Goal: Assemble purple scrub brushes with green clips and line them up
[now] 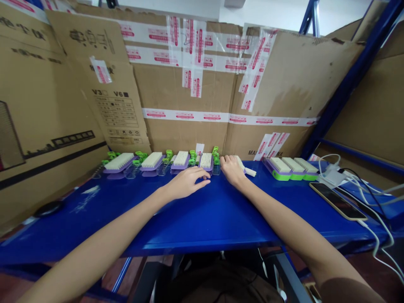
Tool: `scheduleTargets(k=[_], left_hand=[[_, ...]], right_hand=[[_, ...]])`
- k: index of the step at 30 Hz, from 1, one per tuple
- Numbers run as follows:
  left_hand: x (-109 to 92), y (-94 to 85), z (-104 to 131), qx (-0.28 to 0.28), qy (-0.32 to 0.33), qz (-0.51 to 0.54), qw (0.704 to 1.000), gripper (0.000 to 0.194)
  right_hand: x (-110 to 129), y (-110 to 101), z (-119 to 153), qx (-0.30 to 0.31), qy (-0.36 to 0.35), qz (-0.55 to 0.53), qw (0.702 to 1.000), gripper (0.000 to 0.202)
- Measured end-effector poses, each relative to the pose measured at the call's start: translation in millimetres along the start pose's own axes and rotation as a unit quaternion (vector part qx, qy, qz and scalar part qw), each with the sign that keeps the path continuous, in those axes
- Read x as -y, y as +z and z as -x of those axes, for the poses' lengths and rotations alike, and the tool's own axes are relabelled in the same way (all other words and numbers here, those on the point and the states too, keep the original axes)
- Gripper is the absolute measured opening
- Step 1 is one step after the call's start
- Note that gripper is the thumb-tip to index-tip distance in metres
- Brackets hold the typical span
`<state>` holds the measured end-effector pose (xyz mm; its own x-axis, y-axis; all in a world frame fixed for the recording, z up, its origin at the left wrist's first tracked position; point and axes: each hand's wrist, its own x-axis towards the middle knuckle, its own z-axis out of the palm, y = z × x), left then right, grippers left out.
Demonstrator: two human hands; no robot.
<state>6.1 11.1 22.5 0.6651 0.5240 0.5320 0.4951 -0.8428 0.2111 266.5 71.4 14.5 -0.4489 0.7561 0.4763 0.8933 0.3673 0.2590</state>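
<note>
Along the back of the blue table [195, 219] stands a row of white-bristled brushes with purple bases, among them a left one [119, 162], a second [152, 161] and a third [181, 160]. Green clips [216, 155] and clear plastic pieces [164, 168] sit between them. My left hand [190, 182] hovers just in front of the brush [206, 160] near the middle, fingers apart and holding nothing. My right hand [232, 169] is at a brush with a white handle [250, 172]; its fingers point down and partly hide that brush, so its grip is unclear.
A green and purple holder with several white brushes [290, 169] stands at the right. Beyond it are a phone [338, 201], a white charger [333, 176] and cables. Cardboard [186, 139] walls the back. A black round object [49, 208] lies at the left.
</note>
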Motion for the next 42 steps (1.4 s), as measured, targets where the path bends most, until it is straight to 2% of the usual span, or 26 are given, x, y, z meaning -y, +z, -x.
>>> scheduleTargets(k=[16,26,33,37,42], left_hand=[[1.3,1.2,0.5,0.010,-0.003,-0.015,1.000,0.026],[4.3,2.1,1.4,0.032,-0.021,-0.009,0.999,0.028],[2.3,0.7,1.6,0.040,-0.027,-0.011,0.999,0.029],[1.7,0.4,2.1,0.050,-0.036,-0.007,0.998,0.028],[2.1,0.6,2.8,0.056,-0.041,-0.012,0.997,0.029]], right_hand=[[2.3,-3.5,0.9,-0.003,-0.034,0.000,0.999,0.029],[-2.9,-0.5,6.5,-0.005,-0.059,-0.072,0.996,0.035],[-22.4,-6.6,9.3,-0.024,-0.050,-0.140,0.989,0.038],[-26.9,-7.0,12.3,-0.009,-0.078,-0.185,0.980,0.037],[-20.9,-2.3,17.5,0.011,-0.100,-0.212,0.972,0.038]])
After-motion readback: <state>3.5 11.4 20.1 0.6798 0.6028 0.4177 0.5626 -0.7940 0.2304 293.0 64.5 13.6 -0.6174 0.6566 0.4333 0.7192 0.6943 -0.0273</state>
